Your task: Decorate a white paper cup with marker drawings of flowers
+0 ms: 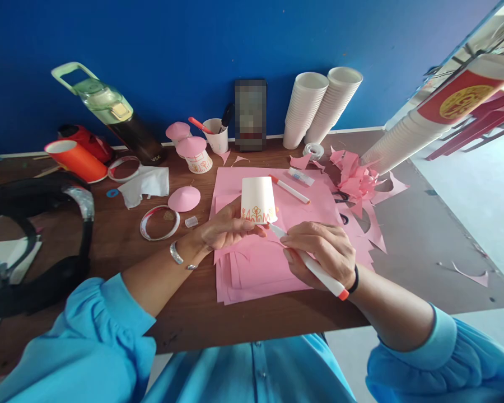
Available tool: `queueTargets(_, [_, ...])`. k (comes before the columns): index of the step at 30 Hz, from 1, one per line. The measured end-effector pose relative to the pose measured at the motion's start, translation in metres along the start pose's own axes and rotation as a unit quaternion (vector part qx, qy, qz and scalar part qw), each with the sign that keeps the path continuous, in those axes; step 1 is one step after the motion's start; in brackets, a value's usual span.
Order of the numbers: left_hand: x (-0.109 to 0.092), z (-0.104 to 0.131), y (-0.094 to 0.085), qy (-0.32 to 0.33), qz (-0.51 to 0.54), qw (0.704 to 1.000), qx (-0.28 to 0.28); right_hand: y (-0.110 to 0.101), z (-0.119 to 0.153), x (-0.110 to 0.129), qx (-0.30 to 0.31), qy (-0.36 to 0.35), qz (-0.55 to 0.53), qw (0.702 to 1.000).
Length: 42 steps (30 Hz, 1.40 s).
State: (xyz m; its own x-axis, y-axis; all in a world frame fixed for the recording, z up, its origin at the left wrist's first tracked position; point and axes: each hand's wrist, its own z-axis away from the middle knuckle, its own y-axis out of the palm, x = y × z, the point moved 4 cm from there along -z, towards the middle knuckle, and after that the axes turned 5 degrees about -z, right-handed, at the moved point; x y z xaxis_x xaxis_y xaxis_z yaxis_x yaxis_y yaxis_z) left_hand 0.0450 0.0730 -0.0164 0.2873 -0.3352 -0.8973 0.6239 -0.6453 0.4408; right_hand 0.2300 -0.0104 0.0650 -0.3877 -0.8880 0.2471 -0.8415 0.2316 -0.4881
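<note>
My left hand (229, 225) holds a white paper cup (257, 193) upside down over pink paper sheets (256, 274). Orange and yellow flower and grass drawings run round the cup's lower edge. A white marker (319, 271) with an orange end is gripped in my right hand (321, 252), its tip close to that edge; whether it touches is too small to tell. Behind the cup, a second marker (292, 190) lies on the pink paper beside a glue stick (301, 177). To the left stand decorated cups with pink cone roofs (192, 146), and a loose pink cone (184, 198) lies nearby.
Along the blue wall are a bottle (121, 120), a cup of pens (216, 137), a phone (251, 115) and stacked cups (306, 106). Pink scraps (357, 179) and another cup stack (407, 137) are right. Tape rolls (159, 223) and a black headset-like object (82, 246) are left.
</note>
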Motion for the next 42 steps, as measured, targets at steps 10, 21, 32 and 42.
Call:
queueTargets(10, [-0.0006,0.0009,0.0019,0.010,-0.006,1.000,0.020,0.0016,-0.0024,0.0021,0.016,-0.014,0.007,1.000])
queueTargets(21, [-0.0003,-0.0054,0.0060,-0.002,-0.063,0.998,0.015,0.0044,-0.0006,0.0002,0.020,-0.012,0.007,1.000])
queueTargets(32, [-0.0001,-0.0030,0.0052,-0.022,-0.082,0.996,0.014,0.0057,0.0013,0.0007,0.032,-0.016,0.001,0.999])
queueTargets(42, [-0.0023,-0.0034,0.0073,-0.025,-0.088,0.996,0.014,0.0077,0.0034,0.0000,0.031,-0.015,-0.004,0.999])
